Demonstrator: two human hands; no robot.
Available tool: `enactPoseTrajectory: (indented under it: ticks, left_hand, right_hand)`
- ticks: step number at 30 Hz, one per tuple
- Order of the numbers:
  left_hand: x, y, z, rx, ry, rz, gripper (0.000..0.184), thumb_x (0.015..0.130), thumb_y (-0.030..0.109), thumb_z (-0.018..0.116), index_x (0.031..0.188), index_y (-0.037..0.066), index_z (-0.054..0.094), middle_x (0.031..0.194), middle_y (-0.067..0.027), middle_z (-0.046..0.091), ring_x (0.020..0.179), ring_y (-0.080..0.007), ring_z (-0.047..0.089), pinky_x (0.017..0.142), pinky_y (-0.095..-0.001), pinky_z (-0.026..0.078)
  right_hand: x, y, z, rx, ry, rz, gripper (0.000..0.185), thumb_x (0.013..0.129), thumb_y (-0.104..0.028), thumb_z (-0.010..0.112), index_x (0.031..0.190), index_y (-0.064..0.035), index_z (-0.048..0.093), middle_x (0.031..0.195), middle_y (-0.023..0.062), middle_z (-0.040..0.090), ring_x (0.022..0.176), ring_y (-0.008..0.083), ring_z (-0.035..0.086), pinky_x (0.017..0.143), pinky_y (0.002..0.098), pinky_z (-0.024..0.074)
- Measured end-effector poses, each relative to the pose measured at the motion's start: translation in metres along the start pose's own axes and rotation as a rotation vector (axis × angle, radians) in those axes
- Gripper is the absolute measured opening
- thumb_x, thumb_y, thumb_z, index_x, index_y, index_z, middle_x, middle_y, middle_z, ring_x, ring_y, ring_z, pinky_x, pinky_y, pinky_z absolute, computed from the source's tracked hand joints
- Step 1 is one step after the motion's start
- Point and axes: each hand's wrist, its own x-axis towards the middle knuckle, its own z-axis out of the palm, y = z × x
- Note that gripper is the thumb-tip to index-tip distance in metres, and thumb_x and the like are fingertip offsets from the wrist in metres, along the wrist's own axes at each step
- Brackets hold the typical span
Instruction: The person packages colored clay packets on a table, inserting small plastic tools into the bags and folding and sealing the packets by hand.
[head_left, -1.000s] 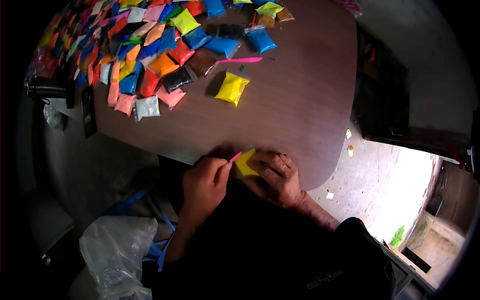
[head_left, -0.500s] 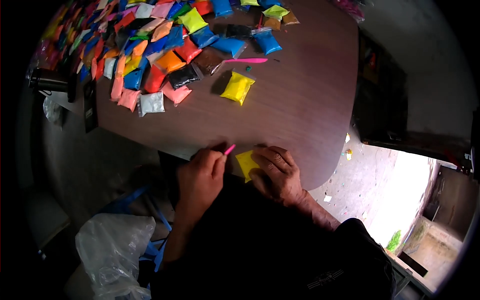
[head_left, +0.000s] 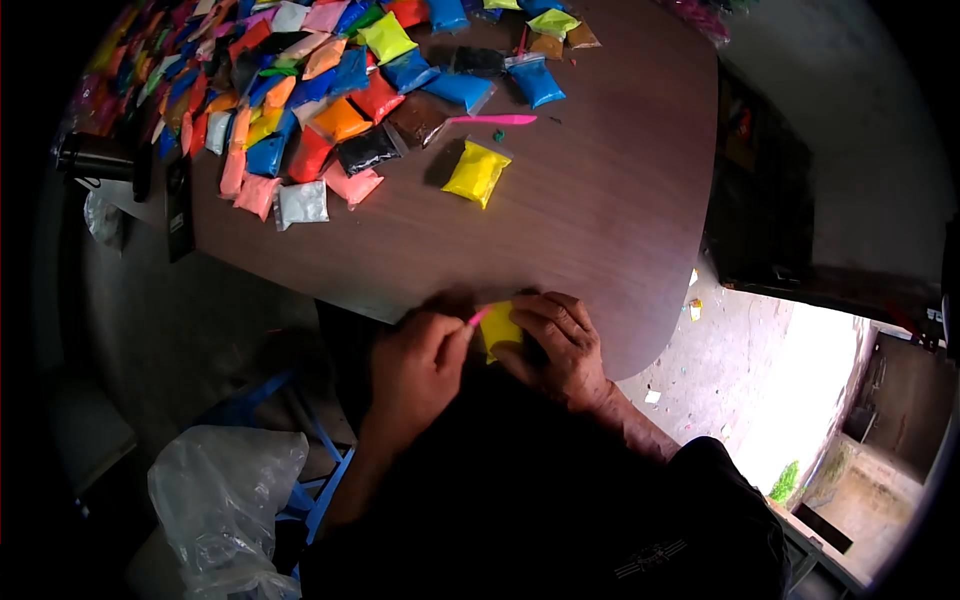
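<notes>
At the table's near edge, my left hand [head_left: 415, 360] is closed round a small pink tool [head_left: 478, 317], whose tip touches or overlaps the left edge of a yellow packet [head_left: 497, 328]. My right hand [head_left: 562, 345] grips that packet from the right, its fingers curled over it and covering its right part. Farther up the table lies a second, plump yellow packet [head_left: 478, 173] in a clear bag. Beyond it rests a longer pink tool [head_left: 495, 119], with a small green bit [head_left: 499, 135] beside it.
Many coloured packets [head_left: 340, 120] are heaped over the left and back of the brown table [head_left: 590, 220]. A dark cylindrical object [head_left: 95, 160] stands at the far left. A clear plastic bag [head_left: 225, 500] hangs by a blue stool [head_left: 325, 490] at lower left.
My left hand first drew back left from the yellow packet with the pink tool, then came back right to its edge. My right hand has kept its grip. The view has shifted slightly.
</notes>
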Motion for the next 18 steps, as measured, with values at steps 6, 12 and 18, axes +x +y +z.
enactPoseTrajectory:
  ticks: [6,12,18]
  left_hand:
    - [0.001,-0.006,0.005,0.171,-0.015,0.042,0.013,0.091,0.006,0.079,0.094,0.004,0.067,0.088,-0.0182,0.071,0.076,-0.0397,0.071,0.065,-0.0419,0.057]
    - [0.006,0.0,-0.002,0.066,0.032,0.01,0.01,0.092,0.007,0.077,0.094,0.006,0.067,0.085,-0.0163,0.071,0.075,-0.039,0.071,0.064,-0.0425,0.057]
    - [0.004,-0.012,0.004,0.164,0.015,0.061,0.012,0.095,0.014,0.075,0.09,0.008,0.066,0.083,-0.0143,0.07,0.074,-0.0378,0.071,0.064,-0.0454,0.057]
  right_hand:
    - [0.0,0.001,0.002,-0.001,0.003,0.017,0.05,0.073,-0.019,0.094,0.115,-0.0047,0.07,0.126,0.01,0.068,0.118,0.0344,0.063,0.1,0.0441,0.0559]
    - [-0.001,0.003,0.003,-0.003,-0.006,0.017,0.051,0.072,-0.021,0.094,0.114,-0.0051,0.069,0.126,0.0097,0.068,0.118,0.0342,0.063,0.1,0.0441,0.0555]
    - [0.001,0.001,0.002,-0.011,-0.006,0.012,0.051,0.073,-0.022,0.094,0.115,-0.005,0.07,0.125,0.0107,0.068,0.117,0.0345,0.063,0.099,0.0449,0.0559]
